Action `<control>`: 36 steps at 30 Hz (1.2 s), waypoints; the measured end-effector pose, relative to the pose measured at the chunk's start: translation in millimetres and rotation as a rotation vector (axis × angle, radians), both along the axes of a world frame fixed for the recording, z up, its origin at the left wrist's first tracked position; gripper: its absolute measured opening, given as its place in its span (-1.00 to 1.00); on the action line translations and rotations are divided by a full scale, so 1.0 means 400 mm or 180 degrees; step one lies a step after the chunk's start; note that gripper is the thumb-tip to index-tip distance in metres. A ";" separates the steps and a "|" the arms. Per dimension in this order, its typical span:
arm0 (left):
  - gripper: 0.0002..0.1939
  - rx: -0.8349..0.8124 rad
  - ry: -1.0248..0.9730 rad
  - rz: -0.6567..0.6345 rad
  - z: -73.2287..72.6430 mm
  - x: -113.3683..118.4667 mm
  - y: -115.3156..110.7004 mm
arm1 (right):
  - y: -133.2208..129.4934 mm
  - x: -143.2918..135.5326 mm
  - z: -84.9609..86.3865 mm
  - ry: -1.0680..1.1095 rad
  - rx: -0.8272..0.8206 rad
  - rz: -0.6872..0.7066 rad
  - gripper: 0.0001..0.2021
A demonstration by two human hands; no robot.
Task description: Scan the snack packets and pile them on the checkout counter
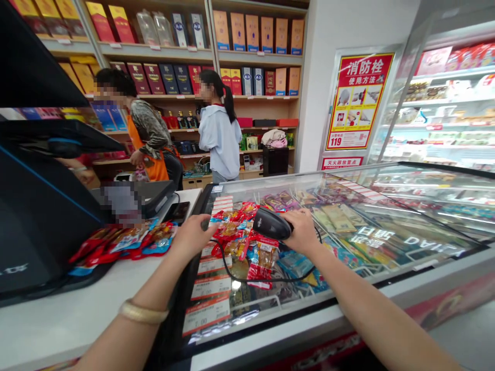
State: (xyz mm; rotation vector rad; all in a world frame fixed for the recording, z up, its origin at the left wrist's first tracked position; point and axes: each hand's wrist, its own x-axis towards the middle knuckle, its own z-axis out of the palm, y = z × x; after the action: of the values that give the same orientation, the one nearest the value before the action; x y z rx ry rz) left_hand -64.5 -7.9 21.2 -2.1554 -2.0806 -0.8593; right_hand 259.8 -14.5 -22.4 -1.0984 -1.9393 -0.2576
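My right hand (303, 229) is wrapped round a black handheld barcode scanner (270, 224), held above the glass lid of a chest freezer (340, 304). Its black cable (266, 281) loops across the glass. Beneath and around the scanner lies a spread of small red snack packets (263, 257). At the left edge of these packets is my left hand (195, 233), thumb and fingers apart and curved, with nothing visible between them; a bracelet (143, 312) circles that wrist. To its left, more red and blue snack packets (145, 242) are heaped on the white counter (116, 293).
A black checkout terminal (38, 216) stands on the counter at left, with a dark phone (177, 212) beyond the packets. Price labels (209, 283) line the freezer's left side. Two people (220, 134) stand before shelves of boxed bottles (253, 33). A refrigerated display (456, 113) is at right.
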 end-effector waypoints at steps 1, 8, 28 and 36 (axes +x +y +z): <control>-0.57 -0.0088 0.0024 -0.0081 -0.012 0.037 0.005 | 0.000 -0.001 -0.001 0.0003 -0.0004 0.0002 -0.77; -0.60 -0.0499 0.0319 -0.0233 -0.067 0.153 0.008 | -0.005 -0.005 0.004 -0.0038 -0.0071 0.0044 -0.78; -0.56 0.0059 -0.2420 -0.0311 -0.080 0.083 0.011 | -0.008 -0.003 0.008 -0.0055 -0.0090 -0.0054 -0.77; -0.53 -0.0179 -0.3826 -0.0661 -0.052 0.098 -0.012 | -0.009 -0.002 0.009 -0.0093 -0.0128 0.0022 -0.77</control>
State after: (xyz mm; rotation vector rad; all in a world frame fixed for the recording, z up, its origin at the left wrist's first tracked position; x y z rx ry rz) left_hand -25.1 -12.5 0.3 -2.0860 -2.1619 -2.6257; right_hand 258.9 -18.2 -18.7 -1.1194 -1.9815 -0.2330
